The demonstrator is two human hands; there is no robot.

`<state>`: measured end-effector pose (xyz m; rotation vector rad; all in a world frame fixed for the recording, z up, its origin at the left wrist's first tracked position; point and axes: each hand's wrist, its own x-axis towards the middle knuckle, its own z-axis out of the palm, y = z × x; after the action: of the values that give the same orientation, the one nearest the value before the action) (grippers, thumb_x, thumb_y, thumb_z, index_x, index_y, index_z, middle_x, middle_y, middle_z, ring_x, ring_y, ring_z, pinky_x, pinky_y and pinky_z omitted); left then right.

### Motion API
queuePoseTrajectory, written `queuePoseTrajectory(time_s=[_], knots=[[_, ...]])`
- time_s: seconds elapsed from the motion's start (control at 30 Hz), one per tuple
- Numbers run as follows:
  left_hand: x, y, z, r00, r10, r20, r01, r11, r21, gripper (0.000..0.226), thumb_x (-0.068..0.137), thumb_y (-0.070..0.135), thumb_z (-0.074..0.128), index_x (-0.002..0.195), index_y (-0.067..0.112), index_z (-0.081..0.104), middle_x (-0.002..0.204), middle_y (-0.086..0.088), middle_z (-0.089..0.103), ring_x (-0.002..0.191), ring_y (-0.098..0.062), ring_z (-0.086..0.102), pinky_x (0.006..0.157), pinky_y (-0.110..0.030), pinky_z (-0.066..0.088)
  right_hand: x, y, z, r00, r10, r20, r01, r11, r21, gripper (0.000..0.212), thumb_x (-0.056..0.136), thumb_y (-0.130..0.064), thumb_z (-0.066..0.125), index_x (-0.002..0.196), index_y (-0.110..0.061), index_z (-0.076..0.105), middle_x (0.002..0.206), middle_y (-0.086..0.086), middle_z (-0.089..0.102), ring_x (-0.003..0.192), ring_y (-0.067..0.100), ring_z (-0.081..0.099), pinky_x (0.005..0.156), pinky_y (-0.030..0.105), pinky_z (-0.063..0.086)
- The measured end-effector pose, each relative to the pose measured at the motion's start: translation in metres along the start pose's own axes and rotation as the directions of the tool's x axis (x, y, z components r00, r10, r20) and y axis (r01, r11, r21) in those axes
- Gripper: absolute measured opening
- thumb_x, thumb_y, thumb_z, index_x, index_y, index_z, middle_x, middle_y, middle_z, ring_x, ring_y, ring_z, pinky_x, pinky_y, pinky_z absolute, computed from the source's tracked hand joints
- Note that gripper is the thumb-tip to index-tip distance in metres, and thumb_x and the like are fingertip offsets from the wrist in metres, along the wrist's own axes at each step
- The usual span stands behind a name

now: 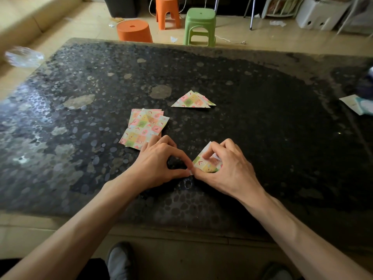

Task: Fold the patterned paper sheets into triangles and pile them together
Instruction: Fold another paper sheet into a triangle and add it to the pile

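Fingers (177,154) of the left hand (159,164) and right hand (226,168) pinch a half-folded patterned sheet (204,165) near the surface's (282,118) near edge. Flat sheets (144,128) lie beside the left hand; folded triangles (192,100) sit nearer the far edge.

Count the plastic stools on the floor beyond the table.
3: a round orange stool on the left, a taller orange stool behind it, a green stool on the right. Others may be hidden outside the frame.
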<state>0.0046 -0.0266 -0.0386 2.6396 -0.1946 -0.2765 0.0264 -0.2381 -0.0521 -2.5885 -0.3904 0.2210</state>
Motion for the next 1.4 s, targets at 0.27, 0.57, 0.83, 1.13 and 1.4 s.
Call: queuePoseTrajectory(time_s=[0.27,0.57,0.83,1.13,1.4], knots=[[0.000,-0.002,0.003,1.000,0.006,-0.010,-0.007,0.999,-0.041,0.015,0.080,0.061,0.074,0.094,0.060,0.068,0.112,0.015,0.043,0.113,-0.009,0.037,0.101,-0.039,0.035,0.000,-0.003,0.000,1.000,0.010,0.017,-0.010,1.000,-0.019,0.053,0.068,-0.075,0.076,0.097,-0.038,0.051,0.106,-0.014,0.040,0.105,0.007,0.044,0.067,0.028,0.044],[0.001,0.001,0.003,1.000,-0.009,-0.002,0.009,0.999,-0.045,0.018,0.079,0.063,0.073,0.096,0.057,0.070,0.112,0.015,0.043,0.113,-0.009,0.036,0.100,-0.038,0.033,0.004,-0.003,-0.012,0.989,0.045,0.142,-0.052,0.997,0.049,0.040,0.076,-0.059,0.081,0.100,-0.039,0.057,0.116,-0.012,0.043,0.117,0.008,0.045,0.089,0.034,0.051],[0.001,0.001,0.011,0.997,0.013,-0.078,-0.016,0.999,-0.044,0.020,0.078,0.066,0.073,0.092,0.051,0.072,0.108,0.018,0.045,0.112,-0.008,0.039,0.098,-0.033,0.033,0.003,-0.005,-0.016,0.989,0.053,0.139,-0.058,0.998,0.034,0.039,0.078,-0.056,0.082,0.104,-0.038,0.058,0.117,-0.012,0.043,0.118,0.008,0.045,0.090,0.031,0.051],[0.005,0.000,0.017,0.990,0.123,-0.068,-0.125,0.992,-0.025,0.018,0.088,0.051,0.072,0.106,0.052,0.071,0.108,0.016,0.045,0.109,-0.009,0.038,0.101,-0.038,0.036,0.004,0.001,-0.024,0.984,0.083,0.155,-0.087,0.996,0.019,0.032,0.079,-0.050,0.084,0.104,-0.047,0.064,0.115,-0.013,0.041,0.114,0.006,0.042,0.080,0.024,0.036],[0.005,-0.001,0.028,0.970,0.194,-0.144,-0.191,0.981,0.029,0.021,0.095,0.051,0.060,0.114,0.056,0.068,0.103,0.019,0.045,0.103,-0.007,0.041,0.096,-0.039,0.040,0.006,0.009,-0.029,0.972,0.101,0.211,-0.118,0.991,0.068,0.031,0.083,-0.044,0.083,0.111,-0.049,0.069,0.118,-0.013,0.042,0.118,0.007,0.044,0.092,0.029,0.046]])
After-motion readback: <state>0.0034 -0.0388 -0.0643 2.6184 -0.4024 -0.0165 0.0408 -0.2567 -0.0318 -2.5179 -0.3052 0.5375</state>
